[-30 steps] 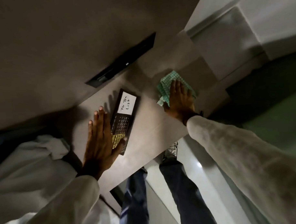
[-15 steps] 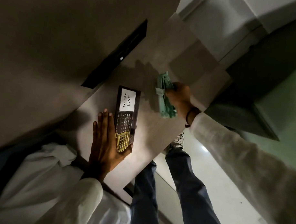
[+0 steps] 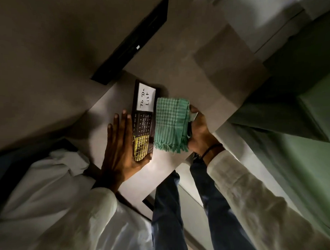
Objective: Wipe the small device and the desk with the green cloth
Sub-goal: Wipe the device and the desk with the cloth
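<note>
I look down from a head camera at a pale desk [image 3: 162, 173] in dim light. My left hand [image 3: 120, 150] lies flat and spread, fingers together, its palm on the desk beside the left edge of the small device [image 3: 143, 122], the thumb pressed against the device's near end; it braces rather than grips. The device is a dark, narrow slab lying flat, with a white label [image 3: 146, 97] reading "To Do List" at the far end, small printed characters in the middle and a gold keypad [image 3: 141, 148] nearest me. My right hand [image 3: 200, 133] clenches the green cloth [image 3: 169, 122], a folded checked piece with a fringed edge. The cloth overlaps the device's right edge. Both arms wear pale sleeves.
</note>
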